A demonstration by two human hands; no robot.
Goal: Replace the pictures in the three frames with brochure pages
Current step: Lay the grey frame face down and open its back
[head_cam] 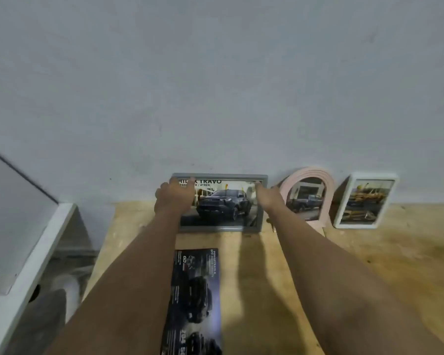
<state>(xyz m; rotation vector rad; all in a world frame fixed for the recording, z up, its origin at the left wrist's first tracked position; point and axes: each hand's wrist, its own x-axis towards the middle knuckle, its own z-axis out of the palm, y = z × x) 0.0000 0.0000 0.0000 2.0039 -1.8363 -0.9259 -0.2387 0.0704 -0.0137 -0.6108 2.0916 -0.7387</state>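
Grey frame (219,228) between both hands' fingers (259,186)

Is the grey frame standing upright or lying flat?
Upright: the grey frame stands on the wooden table against the wall, both hands at its upper corners.

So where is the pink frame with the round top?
In the head view, the pink arched frame stands at the back of the wooden table, leaning on the wall, between the grey frame and the white frame.
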